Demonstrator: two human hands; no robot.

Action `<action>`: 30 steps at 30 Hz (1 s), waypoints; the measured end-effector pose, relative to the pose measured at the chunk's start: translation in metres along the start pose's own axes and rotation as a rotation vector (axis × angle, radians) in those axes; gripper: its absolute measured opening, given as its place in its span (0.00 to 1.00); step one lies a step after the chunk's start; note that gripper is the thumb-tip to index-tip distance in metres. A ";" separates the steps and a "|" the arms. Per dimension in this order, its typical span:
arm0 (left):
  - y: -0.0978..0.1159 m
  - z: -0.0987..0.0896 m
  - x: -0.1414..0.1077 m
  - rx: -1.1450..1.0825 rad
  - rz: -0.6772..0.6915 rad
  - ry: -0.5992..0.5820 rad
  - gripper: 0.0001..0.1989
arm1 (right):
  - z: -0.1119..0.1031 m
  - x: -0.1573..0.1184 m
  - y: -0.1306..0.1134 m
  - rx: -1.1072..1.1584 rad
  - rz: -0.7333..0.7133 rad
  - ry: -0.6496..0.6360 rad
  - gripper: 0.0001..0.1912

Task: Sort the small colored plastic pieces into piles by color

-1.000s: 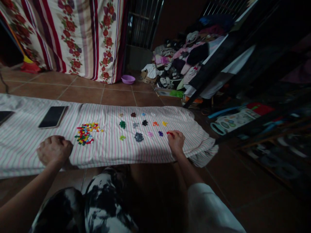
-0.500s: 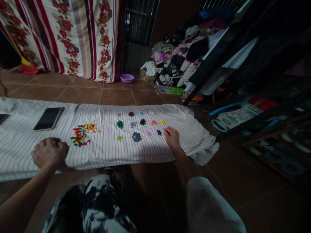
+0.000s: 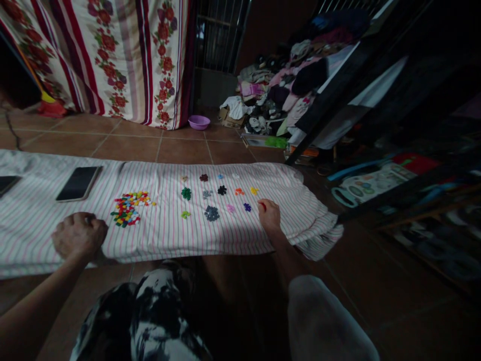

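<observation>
in the head view, the right hand (image 3: 269, 215) is hovering or resting right of centre, over the striped cloth (image 3: 169, 238); its exact contact is not showing. its thumb and forefinger are bending close together around a bit of red (image 3: 263, 206), leaving hardly any gap. whether they are gripping it or it is lying on the cloth under them, i cannot tell. what is changing is small: less red is showing past the fingertips than half a second ago, while the hand is keeping nearly the same spot. for the work, that is probably meaning the red is still being handled there rather than left alone.

just left of that hand, the dark purple pieces (image 3: 247, 207) are sitting in a small group; the yellow pieces (image 3: 254, 190) are lying just above, with the orange pieces (image 3: 239, 191) beside them. other single-colour groups are spreading toward the centre, the dark grey pieces (image 3: 212, 213) making a large one.

left of centre, the mixed pile (image 3: 126, 215) is lying loose and looking unchanged. near it, at the lower left, the left hand (image 3: 79, 234) is resting with fingers curled in; whether anything is inside, i cannot tell. a phone (image 3: 79, 183) is lying above it.
</observation>
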State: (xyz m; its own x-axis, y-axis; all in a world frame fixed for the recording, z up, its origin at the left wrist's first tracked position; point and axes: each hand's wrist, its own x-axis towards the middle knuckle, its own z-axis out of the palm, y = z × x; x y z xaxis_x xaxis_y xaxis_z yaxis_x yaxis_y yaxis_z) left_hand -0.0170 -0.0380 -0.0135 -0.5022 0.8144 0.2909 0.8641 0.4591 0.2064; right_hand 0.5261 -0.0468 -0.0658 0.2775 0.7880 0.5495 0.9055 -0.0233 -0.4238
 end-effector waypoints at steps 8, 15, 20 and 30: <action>0.000 -0.001 -0.001 -0.018 0.027 0.030 0.16 | -0.002 -0.001 -0.007 -0.016 -0.033 0.070 0.13; -0.003 0.002 -0.002 -0.038 0.062 0.056 0.14 | -0.009 -0.006 -0.042 -0.038 -0.165 0.186 0.14; -0.007 0.012 0.000 -0.062 0.071 0.106 0.14 | 0.002 -0.007 -0.111 0.096 -0.318 0.117 0.14; -0.009 0.014 0.001 -0.171 0.078 0.087 0.12 | 0.067 -0.060 -0.278 0.567 -0.441 -0.387 0.15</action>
State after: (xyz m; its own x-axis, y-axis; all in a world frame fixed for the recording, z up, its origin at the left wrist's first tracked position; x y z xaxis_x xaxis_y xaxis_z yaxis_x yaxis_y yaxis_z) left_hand -0.0245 -0.0364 -0.0286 -0.4415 0.8079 0.3904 0.8857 0.3227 0.3338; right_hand 0.2366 -0.0464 -0.0288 -0.2908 0.8110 0.5077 0.5765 0.5720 -0.5835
